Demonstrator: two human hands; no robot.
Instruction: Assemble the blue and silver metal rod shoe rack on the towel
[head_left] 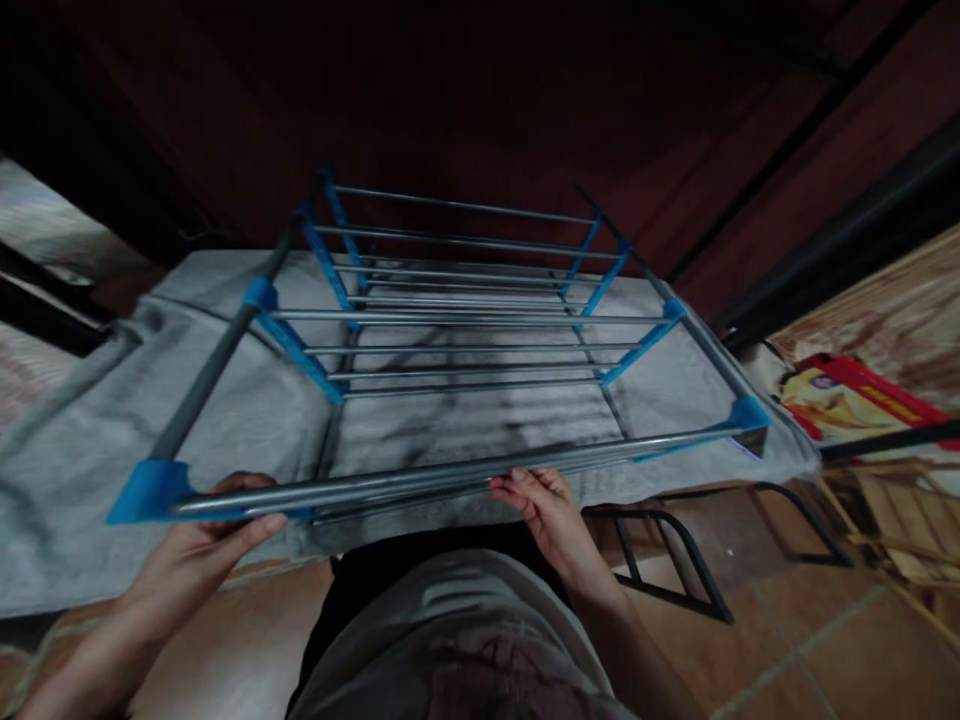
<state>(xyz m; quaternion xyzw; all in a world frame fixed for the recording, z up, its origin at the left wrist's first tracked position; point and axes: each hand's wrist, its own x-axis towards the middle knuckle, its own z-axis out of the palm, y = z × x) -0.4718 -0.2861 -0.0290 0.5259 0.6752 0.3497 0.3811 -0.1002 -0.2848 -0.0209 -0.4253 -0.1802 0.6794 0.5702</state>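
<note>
A rack [360, 487] of grey metal tubes with blue plastic joints lies before me, most likely a shoe rack. Its several tiers of bars stretch away from me. My left hand [214, 535] grips the nearest tier at its left end, thumb in front and fingers behind the tubes. Beside it is the blue corner joint [154, 490]. Right of the middle, my right hand [546, 510] pinches the lower tubes of this same tier with thumb and fingertips. Another blue joint [750, 412] caps the tier's right end.
Under the rack spreads a grey blanket [67, 510] on a bed-like surface. A dark red panel [465, 90] rises behind. To the right are a red and yellow package [847, 400] and wooden slatted furniture [900, 520]. A black metal frame [675, 560] stands over the tiled floor.
</note>
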